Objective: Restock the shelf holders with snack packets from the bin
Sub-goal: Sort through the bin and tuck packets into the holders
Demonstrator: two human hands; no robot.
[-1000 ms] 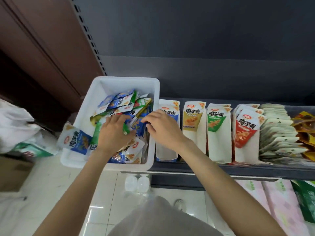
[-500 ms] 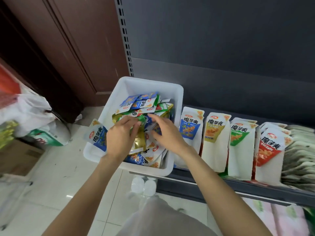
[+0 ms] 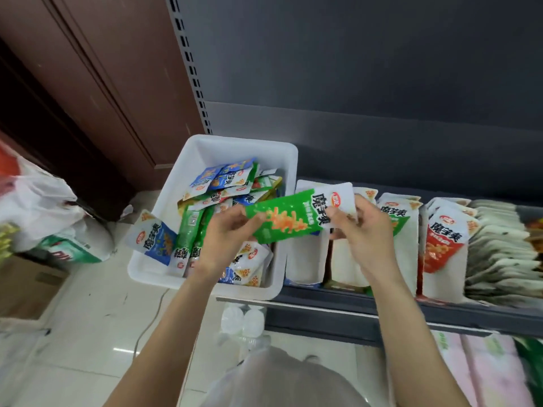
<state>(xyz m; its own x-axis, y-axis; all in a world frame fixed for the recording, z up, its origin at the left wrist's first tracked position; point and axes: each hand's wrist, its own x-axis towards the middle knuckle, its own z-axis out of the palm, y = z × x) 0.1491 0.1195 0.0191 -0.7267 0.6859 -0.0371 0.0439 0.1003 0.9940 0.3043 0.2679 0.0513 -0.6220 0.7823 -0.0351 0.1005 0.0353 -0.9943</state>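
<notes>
A white bin [image 3: 188, 171] sits on the left end of the shelf, filled with several blue, green and white snack packets. A green-and-white snack packet [image 3: 293, 214] is held sideways above the bin's right edge. My left hand [image 3: 226, 239] grips its green end and my right hand [image 3: 367, 230] pinches its white end. White shelf holders [image 3: 308, 259] stand in a row to the right of the bin; the green-labelled holder [image 3: 408, 230] sits just right of my right hand and the red-labelled holder [image 3: 443, 248] beyond it.
A blue packet [image 3: 152, 239] hangs over the bin's left rim. Rows of pale packets [image 3: 505, 254] fill the shelf's right end. White plastic bags [image 3: 44, 218] lie on the tiled floor at the left. A brown wooden panel [image 3: 102, 69] stands behind the bin.
Both hands were digging among the packets in the bin; now they have lifted a green packet out and hold it between them above the bin's right edge. The camera has swung left.
</notes>
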